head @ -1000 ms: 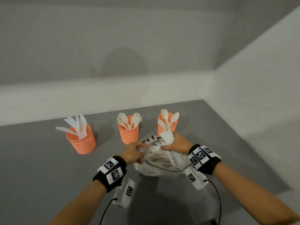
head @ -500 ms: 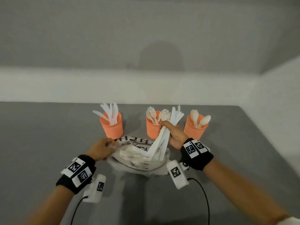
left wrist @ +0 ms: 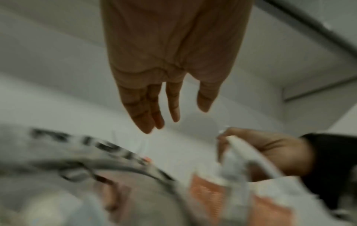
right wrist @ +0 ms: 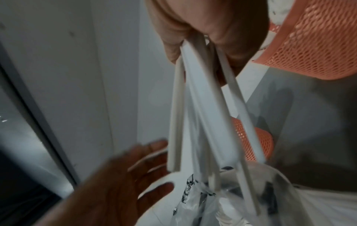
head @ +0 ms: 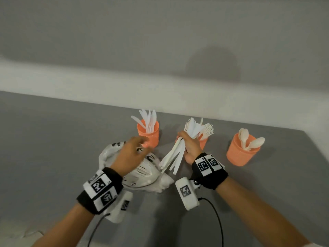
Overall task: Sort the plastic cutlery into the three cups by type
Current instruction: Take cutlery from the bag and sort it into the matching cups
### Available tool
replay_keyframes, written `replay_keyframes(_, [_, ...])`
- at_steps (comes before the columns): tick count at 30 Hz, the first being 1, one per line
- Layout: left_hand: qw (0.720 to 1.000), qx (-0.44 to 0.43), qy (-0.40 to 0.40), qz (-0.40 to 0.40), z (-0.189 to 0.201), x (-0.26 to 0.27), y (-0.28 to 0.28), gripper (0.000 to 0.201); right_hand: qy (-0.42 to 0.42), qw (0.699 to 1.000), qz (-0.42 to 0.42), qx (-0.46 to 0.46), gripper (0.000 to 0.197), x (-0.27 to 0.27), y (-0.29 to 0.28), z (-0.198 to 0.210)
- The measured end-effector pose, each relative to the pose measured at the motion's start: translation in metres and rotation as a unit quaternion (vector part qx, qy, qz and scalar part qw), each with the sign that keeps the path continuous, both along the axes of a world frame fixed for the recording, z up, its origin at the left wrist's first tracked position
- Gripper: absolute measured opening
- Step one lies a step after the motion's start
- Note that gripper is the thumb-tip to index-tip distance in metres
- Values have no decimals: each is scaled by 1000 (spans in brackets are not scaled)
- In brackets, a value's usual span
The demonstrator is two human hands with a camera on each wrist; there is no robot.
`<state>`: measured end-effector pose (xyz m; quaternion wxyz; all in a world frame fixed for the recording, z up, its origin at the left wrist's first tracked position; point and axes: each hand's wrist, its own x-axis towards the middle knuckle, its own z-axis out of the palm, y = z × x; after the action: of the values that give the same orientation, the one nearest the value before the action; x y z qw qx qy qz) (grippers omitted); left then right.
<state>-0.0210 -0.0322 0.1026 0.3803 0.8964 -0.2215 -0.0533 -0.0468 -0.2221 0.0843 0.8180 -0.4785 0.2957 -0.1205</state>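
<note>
Three orange cups stand in a row on the grey table: the left cup [head: 149, 134] holds knives, the middle cup [head: 203, 142] holds forks and is partly hidden, and the right cup [head: 240, 152] holds spoons. My right hand [head: 189, 146] grips a bundle of white plastic cutlery [head: 175, 154] in front of the middle cup; the handles [right wrist: 201, 116] fan downward over the bag. A white plastic bag [head: 144, 173] with more cutlery lies below. My left hand [head: 130, 154] hovers over the bag with fingers [left wrist: 152, 110] straight, holding nothing.
A pale wall [head: 160, 50] rises just behind the cups, with a white ledge at its foot. The table's right edge [head: 316, 150] runs close to the spoon cup. Cables from the wrist cameras trail toward the near edge [head: 218, 221].
My right hand has lifted the cutlery bundle out of the bag and up toward the middle cup. My left hand let go of the bag's rim and opened above it.
</note>
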Motion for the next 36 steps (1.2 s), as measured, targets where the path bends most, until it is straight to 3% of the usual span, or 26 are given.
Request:
replay_keyframes(4, [962,-106,228,-108,-8,-33,-54,45,-15,998,-36,-53,22,-7,-3,8])
replay_keyframes(6, [960,-103,234,-113,-21,-36,-72,70,-35,996,-59,-61,22,-14,-9,11])
replay_keyframes(7, [962,-92,229,-118,-25,-39,-80,71,-50,995,-62,-56,22,-18,-12,14])
replay_keyframes(11, [952,-106,260,-124,-29,-57,-110,14,-72,995,-5,-70,12,-36,-26,16])
replay_keyframes(17, [895,-221,373,-105,-25,-82,-138,25,-20,980,196,-38,1,-65,-54,8])
replay_keyframes(19, [884,-238,393,-93,-24,-88,-147,29,-21,970,238,-39,8,-72,-61,3])
replay_keyframes(23, [888,-211,399,-93,-25,-96,-156,26,-13,962,274,-3,12,-80,-68,-4])
replay_keyframes(26, [900,-163,388,-115,-21,-90,-152,19,-10,974,224,-23,12,-77,-69,-7])
replay_keyframes(29, [959,-36,260,-111,-14,-72,-141,21,-24,992,121,-26,10,-67,-75,-12])
replay_keyframes(30, [972,-33,216,-81,-12,-64,-136,20,-20,994,103,-26,11,-64,-77,-14])
replay_keyframes(33, [975,-137,173,-3,-4,-46,-129,10,-17,993,111,-28,8,-59,-74,-18])
replay_keyframes(36, [972,-179,151,-6,0,-35,-133,6,-8,986,166,-34,10,-55,-64,-17])
